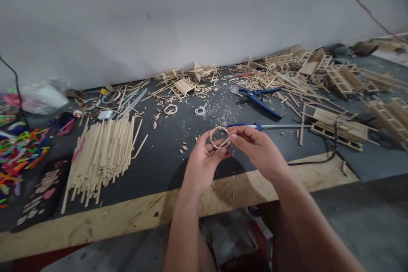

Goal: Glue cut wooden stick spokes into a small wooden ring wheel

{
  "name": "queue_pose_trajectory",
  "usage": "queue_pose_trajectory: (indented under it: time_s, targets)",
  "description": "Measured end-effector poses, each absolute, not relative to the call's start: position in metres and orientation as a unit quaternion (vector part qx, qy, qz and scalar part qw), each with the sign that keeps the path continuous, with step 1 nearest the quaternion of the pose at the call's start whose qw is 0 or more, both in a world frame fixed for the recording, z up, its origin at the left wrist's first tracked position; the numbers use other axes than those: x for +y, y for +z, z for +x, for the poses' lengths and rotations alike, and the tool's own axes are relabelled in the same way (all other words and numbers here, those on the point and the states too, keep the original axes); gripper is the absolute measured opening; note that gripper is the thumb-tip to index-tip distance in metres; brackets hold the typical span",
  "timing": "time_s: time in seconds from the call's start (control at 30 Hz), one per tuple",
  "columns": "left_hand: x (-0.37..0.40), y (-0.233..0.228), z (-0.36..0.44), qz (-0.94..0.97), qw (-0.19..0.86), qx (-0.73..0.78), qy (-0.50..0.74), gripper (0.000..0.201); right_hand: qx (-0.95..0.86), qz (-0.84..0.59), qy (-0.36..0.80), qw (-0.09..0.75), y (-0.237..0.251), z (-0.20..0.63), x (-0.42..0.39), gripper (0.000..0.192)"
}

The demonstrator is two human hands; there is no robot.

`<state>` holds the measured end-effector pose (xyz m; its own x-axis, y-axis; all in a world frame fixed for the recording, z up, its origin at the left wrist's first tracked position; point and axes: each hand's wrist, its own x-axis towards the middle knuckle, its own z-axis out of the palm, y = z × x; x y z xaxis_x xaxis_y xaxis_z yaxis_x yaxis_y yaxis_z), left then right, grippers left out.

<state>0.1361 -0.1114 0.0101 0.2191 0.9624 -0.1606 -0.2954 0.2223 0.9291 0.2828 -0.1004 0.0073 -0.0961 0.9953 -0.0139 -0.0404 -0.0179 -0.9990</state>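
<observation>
Because both hands pinch it from opposite sides, your left hand [204, 159] and right hand [255, 146] keep the small wooden ring [219, 137] raised over the tabletop [165, 153], near the stick pile [102, 153].

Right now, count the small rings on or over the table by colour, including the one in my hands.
Tan wooden ring, held between left hand and right hand: 1
Tan ring on the mat: 1
White ring on the mat: 1
Total: 3
</observation>
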Motion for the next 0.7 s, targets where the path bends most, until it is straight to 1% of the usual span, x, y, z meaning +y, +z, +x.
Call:
queue_pose_trajectory:
  time_s: [0.1,0.23,0.43,0.7]
  targets:
    - [-0.110,0.008,0.134,0.399,0.662,0.423,0.473,0.040,-0.496,-0.452,0.556,0.491,0.007,0.280,-0.100,0.017]
    - [-0.110,0.008,0.133,0.408,0.666,0.417,0.464,0.032,-0.464,-0.461,0.550,0.519,0.008,0.275,-0.102,0.015]
    - [-0.112,0.011,0.133,0.409,0.672,0.414,0.457,0.028,-0.430,-0.437,0.566,0.551,0.008,0.269,-0.104,0.013]
    - [-0.112,0.007,0.135,0.384,0.680,0.408,0.474,0.024,-0.443,-0.422,0.570,0.549,0.005,0.268,-0.104,0.011]
